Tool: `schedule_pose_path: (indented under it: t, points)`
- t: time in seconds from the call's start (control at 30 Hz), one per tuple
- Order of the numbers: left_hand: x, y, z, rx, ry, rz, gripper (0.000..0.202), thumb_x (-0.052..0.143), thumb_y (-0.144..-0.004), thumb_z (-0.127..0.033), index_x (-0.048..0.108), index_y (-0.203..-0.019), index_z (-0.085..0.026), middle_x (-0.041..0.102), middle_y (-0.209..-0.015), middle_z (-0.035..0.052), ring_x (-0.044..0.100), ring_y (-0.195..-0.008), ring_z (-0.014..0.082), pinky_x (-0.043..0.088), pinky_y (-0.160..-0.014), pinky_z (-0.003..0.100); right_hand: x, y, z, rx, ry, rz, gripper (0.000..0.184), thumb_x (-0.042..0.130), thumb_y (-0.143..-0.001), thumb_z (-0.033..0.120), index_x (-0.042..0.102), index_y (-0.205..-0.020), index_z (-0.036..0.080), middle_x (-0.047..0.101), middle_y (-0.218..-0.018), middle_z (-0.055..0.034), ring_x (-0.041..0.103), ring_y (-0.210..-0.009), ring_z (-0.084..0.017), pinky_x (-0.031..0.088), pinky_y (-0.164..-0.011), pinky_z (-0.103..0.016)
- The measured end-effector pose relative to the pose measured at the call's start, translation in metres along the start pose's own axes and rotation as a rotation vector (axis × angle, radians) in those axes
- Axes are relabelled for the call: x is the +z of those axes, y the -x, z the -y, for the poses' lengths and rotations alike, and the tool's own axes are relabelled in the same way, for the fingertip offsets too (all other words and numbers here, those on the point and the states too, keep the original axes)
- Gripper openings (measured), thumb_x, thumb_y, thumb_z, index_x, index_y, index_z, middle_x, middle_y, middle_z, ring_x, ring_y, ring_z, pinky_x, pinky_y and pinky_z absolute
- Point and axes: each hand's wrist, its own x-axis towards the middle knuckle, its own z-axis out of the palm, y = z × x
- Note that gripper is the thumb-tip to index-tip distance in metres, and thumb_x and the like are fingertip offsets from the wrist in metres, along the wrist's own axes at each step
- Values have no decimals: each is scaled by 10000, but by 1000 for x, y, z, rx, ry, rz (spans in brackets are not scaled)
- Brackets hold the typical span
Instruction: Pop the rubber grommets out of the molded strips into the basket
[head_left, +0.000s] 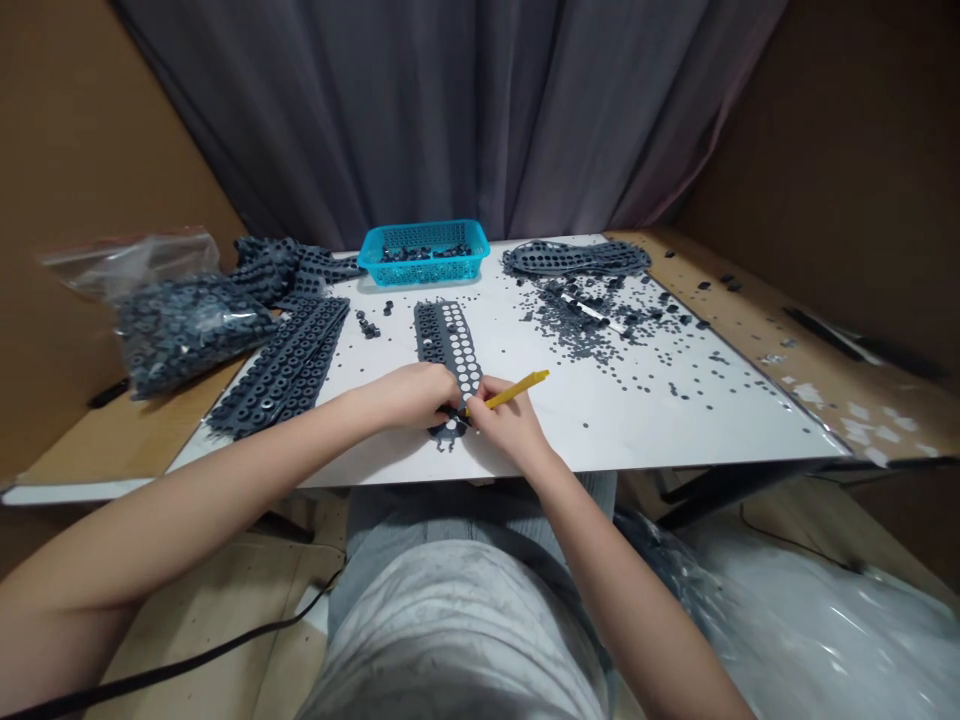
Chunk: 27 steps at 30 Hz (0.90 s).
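Note:
A dark sheet of punched rings lies lengthwise on the white tabletop, with white showing through the open holes along its right side. My left hand is closed at the sheet's near end; its fingertips are pinched, and what they hold is too small to make out. My right hand grips a slim yellow pen-shaped tool, whose lower end points at the sheet beside my left fingertips. Several small dark pieces lie left of the sheet.
A blue basket with dark pieces stands at the back. More ring sheets and a filled clear bag are on the left. At right are punched strips, scattered dark bits and a white stick.

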Motion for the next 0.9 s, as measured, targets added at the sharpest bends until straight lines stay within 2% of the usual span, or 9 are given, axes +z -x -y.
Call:
schedule_pose_path:
  t: [0.1, 0.23, 0.37, 0.5, 0.73, 0.9]
  points:
    - [4, 2, -3, 79, -130, -37, 79, 605, -762, -102, 668, -740, -143, 652, -730, 82, 592, -724, 211, 419, -644, 290, -1, 1, 2, 7, -3, 5, 166, 478, -672, 203, 412, -520, 210, 485, -477, 36, 436, -530, -127, 310, -520, -243]
    - [11, 1, 1, 227, -288, -76, 165, 516, -848, -92, 633, -737, -128, 634, -721, 105, 553, -700, 211, 412, -667, 318, -2, 3, 2, 15, -1, -2, 162, 481, -675, 206, 423, -523, 205, 485, -491, 36, 443, -545, -128, 317, -545, -246]
    - [24, 2, 11, 230, -274, -124, 172, 467, -867, -78, 609, -779, -120, 624, -768, 117, 538, -740, 212, 414, -701, 320, -3, 3, 1, 2, -5, -3, 159, 478, -672, 202, 425, -522, 204, 485, -491, 36, 438, -544, -128, 314, -546, -248]
    - [32, 8, 20, 128, 17, -203, 187, 403, -894, -110, 583, -846, -126, 606, -796, 88, 537, -766, 190, 428, -720, 296, -2, 3, 1, 3, -6, -5, 154, 474, -669, 204, 433, -520, 205, 489, -485, 38, 434, -532, -127, 311, -533, -246]
    - [32, 19, 19, -241, 620, -312, 149, 450, -875, -229, 579, -874, -154, 611, -803, 23, 538, -701, 138, 421, -652, 250, -2, 3, 1, 39, -33, 12, 155, 489, -679, 221, 446, -531, 206, 511, -493, 34, 467, -546, -135, 322, -535, -245]
    - [37, 13, 17, -328, 904, -333, 169, 508, -851, -300, 585, -855, -149, 599, -755, 21, 533, -688, 143, 413, -645, 260, -4, 4, 2, 48, -41, 16, 156, 489, -688, 222, 438, -541, 208, 516, -507, 34, 478, -560, -139, 326, -545, -248]
